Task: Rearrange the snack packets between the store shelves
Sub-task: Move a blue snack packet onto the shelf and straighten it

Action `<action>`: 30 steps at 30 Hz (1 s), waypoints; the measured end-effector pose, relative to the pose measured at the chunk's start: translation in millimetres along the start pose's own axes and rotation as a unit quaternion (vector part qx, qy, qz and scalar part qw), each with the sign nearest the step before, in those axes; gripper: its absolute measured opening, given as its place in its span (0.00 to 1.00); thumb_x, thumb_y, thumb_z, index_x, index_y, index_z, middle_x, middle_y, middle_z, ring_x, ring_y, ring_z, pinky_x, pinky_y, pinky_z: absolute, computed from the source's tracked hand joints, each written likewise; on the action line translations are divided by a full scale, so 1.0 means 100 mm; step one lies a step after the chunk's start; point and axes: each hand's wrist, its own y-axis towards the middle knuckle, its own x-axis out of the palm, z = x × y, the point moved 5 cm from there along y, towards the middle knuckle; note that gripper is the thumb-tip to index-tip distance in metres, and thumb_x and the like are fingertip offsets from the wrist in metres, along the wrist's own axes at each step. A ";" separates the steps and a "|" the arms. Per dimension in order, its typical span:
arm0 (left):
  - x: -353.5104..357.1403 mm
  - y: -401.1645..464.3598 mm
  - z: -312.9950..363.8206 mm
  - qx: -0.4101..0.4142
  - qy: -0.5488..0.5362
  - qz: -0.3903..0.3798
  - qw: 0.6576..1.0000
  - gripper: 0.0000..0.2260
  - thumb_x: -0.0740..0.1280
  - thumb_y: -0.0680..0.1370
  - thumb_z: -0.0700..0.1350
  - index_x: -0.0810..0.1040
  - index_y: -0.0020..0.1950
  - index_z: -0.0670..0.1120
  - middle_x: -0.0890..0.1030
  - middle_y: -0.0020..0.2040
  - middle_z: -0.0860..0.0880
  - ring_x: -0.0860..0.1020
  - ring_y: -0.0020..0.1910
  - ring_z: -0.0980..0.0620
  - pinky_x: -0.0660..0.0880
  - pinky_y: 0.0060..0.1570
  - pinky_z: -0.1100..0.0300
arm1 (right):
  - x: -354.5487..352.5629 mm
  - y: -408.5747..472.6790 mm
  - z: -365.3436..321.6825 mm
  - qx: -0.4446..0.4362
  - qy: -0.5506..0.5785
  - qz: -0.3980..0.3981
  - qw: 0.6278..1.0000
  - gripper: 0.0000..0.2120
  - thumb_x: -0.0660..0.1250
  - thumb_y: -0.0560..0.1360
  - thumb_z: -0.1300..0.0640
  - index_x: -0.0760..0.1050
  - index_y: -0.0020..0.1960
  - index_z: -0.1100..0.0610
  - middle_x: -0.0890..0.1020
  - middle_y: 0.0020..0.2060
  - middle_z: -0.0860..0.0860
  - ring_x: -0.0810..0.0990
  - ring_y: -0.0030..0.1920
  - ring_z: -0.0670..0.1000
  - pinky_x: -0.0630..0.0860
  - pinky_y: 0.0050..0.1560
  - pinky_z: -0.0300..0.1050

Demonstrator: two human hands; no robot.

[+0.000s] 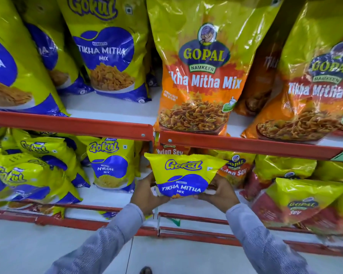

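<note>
Gokul Tikha Mitha Mix packet (pixel 183 176) held by both hands.

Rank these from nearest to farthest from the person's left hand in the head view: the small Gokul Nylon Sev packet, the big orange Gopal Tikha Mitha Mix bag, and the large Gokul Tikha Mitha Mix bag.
1. Small yellow-and-blue Gokul Nylon Sev packet, lower shelf, just left of the left hand.
2. Big orange Gopal Tikha Mitha Mix bag, upper shelf, above right.
3. Large yellow-and-blue Gokul Tikha Mitha Mix bag, upper shelf, above left.

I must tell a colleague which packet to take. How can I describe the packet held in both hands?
Find the red shelf rail. Below its joint, two hands hold a small yellow Gokul packet. Unlike nearby Sev packets, its blue label reads Tikha Mitha Mix.
</note>
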 end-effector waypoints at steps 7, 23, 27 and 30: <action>-0.74 -0.42 1.08 0.151 -0.061 0.085 0.983 0.25 0.83 0.58 0.46 0.82 0.52 0.56 0.87 0.50 0.63 0.84 0.50 0.60 0.80 0.49 0.64 | -0.53 -0.49 -1.33 -0.147 0.060 0.064 0.985 0.27 0.83 0.56 0.52 0.82 0.55 0.48 0.89 0.49 0.49 0.86 0.49 0.50 0.82 0.52 0.46; -2.06 -0.38 1.58 0.225 -0.142 0.207 0.941 0.20 0.75 0.54 0.47 0.85 0.46 0.49 0.88 0.40 0.57 0.82 0.39 0.59 0.80 0.38 0.67 | 0.09 -0.29 -2.86 -0.256 0.064 0.073 0.962 0.28 0.78 0.62 0.42 0.80 0.61 0.43 0.88 0.50 0.41 0.87 0.50 0.44 0.84 0.54 0.55; -2.50 -0.12 1.72 0.240 -0.128 0.213 0.938 0.19 0.74 0.57 0.38 0.81 0.47 0.45 0.88 0.37 0.59 0.82 0.36 0.64 0.80 0.36 0.69 | 0.36 0.07 -3.27 -0.266 0.058 0.088 0.958 0.19 0.74 0.65 0.43 0.78 0.56 0.33 0.88 0.49 0.44 0.87 0.49 0.48 0.83 0.54 0.58; -2.66 0.17 1.79 0.234 -0.143 0.198 0.941 0.19 0.72 0.60 0.34 0.80 0.50 0.44 0.88 0.37 0.58 0.83 0.35 0.62 0.81 0.35 0.67 | 0.45 0.36 -3.38 -0.256 0.039 0.097 0.961 0.24 0.71 0.66 0.41 0.76 0.61 0.40 0.88 0.50 0.44 0.86 0.50 0.46 0.82 0.55 0.56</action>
